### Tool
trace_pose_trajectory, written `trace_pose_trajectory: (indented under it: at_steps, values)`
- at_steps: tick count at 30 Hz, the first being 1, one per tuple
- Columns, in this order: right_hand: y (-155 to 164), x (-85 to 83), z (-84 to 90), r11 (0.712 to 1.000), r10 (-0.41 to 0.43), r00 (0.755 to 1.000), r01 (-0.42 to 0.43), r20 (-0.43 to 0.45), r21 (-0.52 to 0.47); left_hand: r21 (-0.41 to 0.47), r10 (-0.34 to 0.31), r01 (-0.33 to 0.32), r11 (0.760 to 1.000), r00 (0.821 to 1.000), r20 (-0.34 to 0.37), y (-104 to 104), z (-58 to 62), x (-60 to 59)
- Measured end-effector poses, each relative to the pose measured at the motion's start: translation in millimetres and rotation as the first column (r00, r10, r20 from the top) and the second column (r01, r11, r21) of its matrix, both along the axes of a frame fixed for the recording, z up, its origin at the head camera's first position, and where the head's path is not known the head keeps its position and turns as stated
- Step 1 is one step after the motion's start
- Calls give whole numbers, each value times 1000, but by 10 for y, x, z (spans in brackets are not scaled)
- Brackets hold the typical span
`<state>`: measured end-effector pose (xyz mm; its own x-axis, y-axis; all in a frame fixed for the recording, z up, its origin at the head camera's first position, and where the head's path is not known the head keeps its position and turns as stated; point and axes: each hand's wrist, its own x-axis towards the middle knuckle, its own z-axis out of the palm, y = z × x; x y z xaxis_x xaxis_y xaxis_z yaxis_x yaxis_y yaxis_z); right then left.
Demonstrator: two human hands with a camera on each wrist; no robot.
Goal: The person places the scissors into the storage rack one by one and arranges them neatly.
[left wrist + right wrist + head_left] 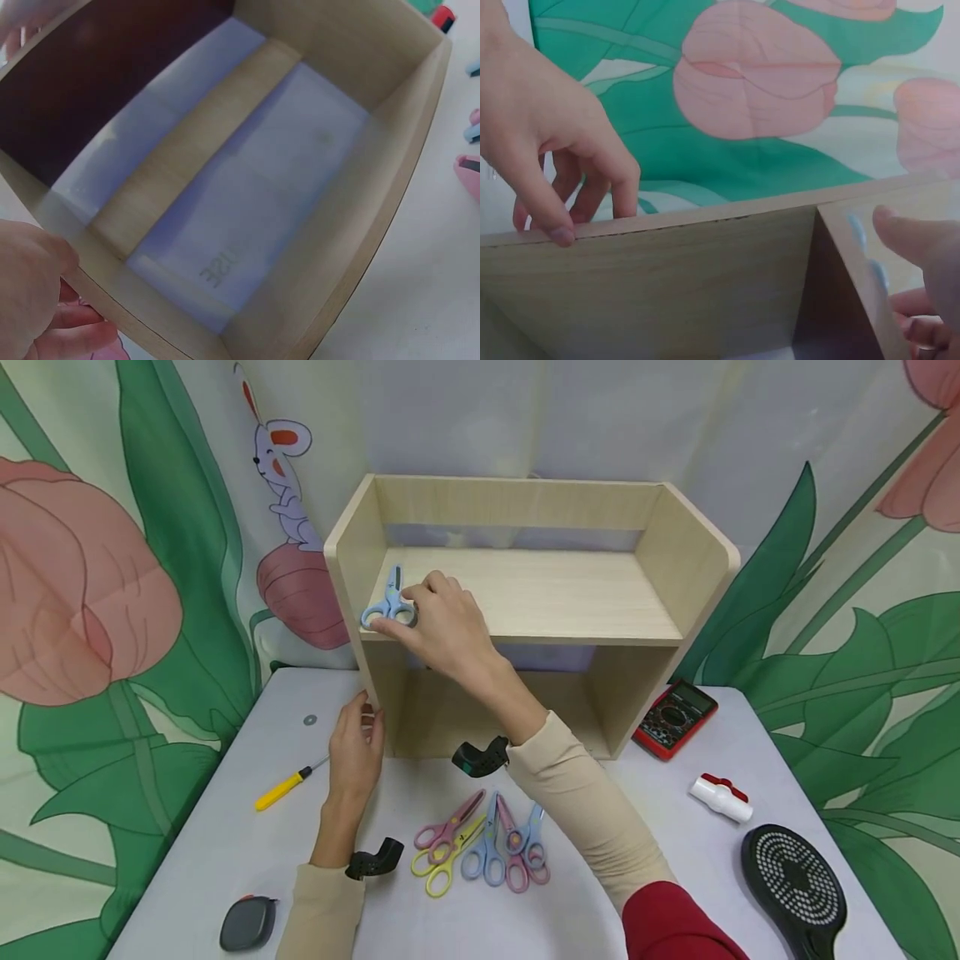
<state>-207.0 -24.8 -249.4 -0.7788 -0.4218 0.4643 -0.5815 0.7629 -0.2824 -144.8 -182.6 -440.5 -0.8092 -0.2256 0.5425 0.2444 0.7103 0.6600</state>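
Use the wooden shelf (pixel 525 602) as your landmark; it stands on the white table (pixel 660 860) with an open top level and a hollow space under it.

Nearest to you, in front of the shelf, lies a dark grey tape measure (pixel 248 923) by your left sleeve. A black brush (pixel 795 881) with white dots lies far to the right of it. A little closer to the shelf is a pile of scissors (pixel 483 847): pink, yellow and blue ones, all touching. They lie on the table between your two arms.

To the left of the shelf's front you see a yellow screwdriver (pixel 283 788) and, past it, a small metal washer (pixel 310 720). To the right lie a white pipe valve (pixel 722 797) with a red handle and a red multimeter (pixel 674 718), which sits just beside the shelf's right wall.

Your left hand (pixel 356 752) is at the shelf's left wall, near the bottom. The fingers curl round the front edge of that wall and hold it; the right wrist view shows the fingertips on the edge.

Your right hand (pixel 442 618) reaches up to the top level of the shelf. Its fingers pinch the handle rings of a pair of blue scissors (pixel 389 602). The scissors lie on the top board at its left end, close to the left wall, with the blades pointing to the back.

Behind the shelf hangs a cloth (pixel 112 568) with pink flowers, green leaves and a cartoon mouse (pixel 281 477).
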Motion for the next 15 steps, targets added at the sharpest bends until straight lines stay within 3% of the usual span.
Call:
trace_pose_trajectory:
  at_steps: [5, 10, 15]
  values:
    - [149, 161, -94, 993, 42, 991, -55, -124, -103, -1, -7, 7, 1000, 1000, -11, -6, 6, -8]
    - [332, 365, -334, 975, 96, 968, -138, -233, -173, 7, -8, 8, 1000, 1000, -24, -16, 2, -17]
    - [560, 556, -696, 968, 100, 971, -145, -216, -206, 16, -20, 20, 1000, 1000, -15, -19, -10, -18]
